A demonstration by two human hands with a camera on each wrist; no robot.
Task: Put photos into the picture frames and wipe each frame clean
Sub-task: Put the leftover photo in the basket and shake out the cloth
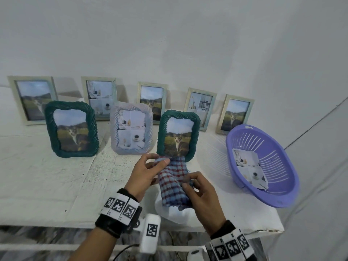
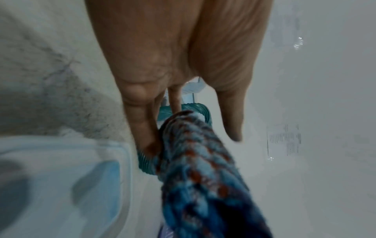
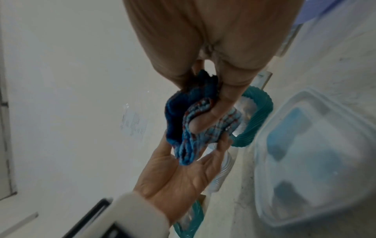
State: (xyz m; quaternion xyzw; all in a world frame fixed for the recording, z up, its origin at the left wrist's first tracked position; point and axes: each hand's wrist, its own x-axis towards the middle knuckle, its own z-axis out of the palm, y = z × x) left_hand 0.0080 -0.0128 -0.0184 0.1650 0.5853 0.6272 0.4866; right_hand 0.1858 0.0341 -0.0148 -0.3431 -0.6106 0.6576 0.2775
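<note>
Cloth pinched by left hand at top, right hand at lower edge. Green frame stood just beyond fingers. Risk judged: frame toppled if wiped unsupported.

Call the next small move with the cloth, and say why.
Probably bunch the checked cloth into the right hand and wipe the rightmost green frame. Both hands pinch the cloth, the left hand at its top edge by that frame's lower rim; the frame already holds a cat photo, so wiping looks next.
</note>
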